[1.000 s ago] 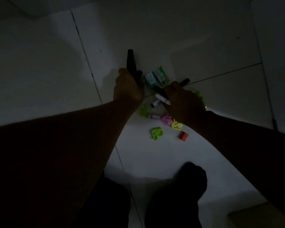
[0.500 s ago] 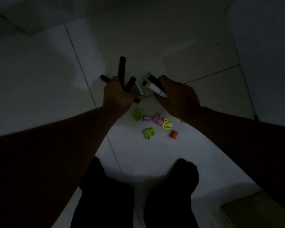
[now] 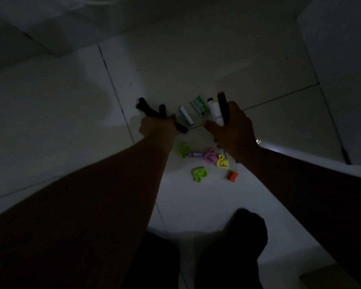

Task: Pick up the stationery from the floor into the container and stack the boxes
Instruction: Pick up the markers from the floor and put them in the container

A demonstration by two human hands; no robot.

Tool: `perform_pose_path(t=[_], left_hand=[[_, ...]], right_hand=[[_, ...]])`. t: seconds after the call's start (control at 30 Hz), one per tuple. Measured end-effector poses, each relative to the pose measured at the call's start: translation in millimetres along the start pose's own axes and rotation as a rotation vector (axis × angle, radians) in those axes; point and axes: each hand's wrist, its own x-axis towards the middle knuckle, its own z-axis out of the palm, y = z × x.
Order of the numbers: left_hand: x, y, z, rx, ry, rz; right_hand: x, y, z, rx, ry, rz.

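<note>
Dark markers gripped in left hand. White marker and black marker clamped in right hand. Sharpeners scattered on floor.

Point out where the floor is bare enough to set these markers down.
Bare floor: the wide tile left of the left hand; the far tile beyond the green box; the strip between the orange item and the knee. Crowded: between the hands, around the white marker, and the coloured sharpeners below the right hand.
</note>
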Motion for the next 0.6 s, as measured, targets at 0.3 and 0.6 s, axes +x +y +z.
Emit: perform_pose_path(t=[0.3, 0.6], left_hand=[[-35, -4, -32, -0.087, -0.185, -0.001], [-169, 58, -128, -0.181, -0.523, 0.144]], right_hand=[[-22, -24, -16, 0.512, -0.280, 0.474], [-104, -126, -85, 0.710, -0.278, 0.461]])
